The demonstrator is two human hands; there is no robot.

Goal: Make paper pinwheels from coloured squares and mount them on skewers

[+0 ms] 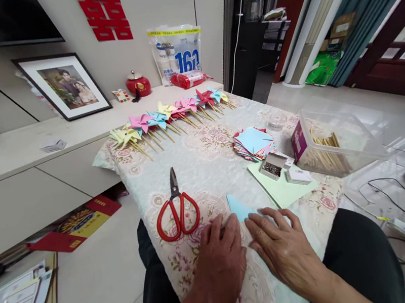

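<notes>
Your table (204, 161) with the floral cloth fills the view, a clear box of sticks (335, 148) at its right, a row of pinwheels (171, 115) along the far edge. Your left hand (220, 261) and right hand (283, 249) lie flat, fingers spread, pressing the blue paper (239, 208) at the near edge. Red scissors (176, 212) rest just left of them.

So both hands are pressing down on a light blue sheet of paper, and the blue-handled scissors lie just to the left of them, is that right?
Nearly. The head view shows the left hand and right hand flat on the light blue sheet of paper, but the metal scissors lying to their left have red handles, not blue.
</notes>
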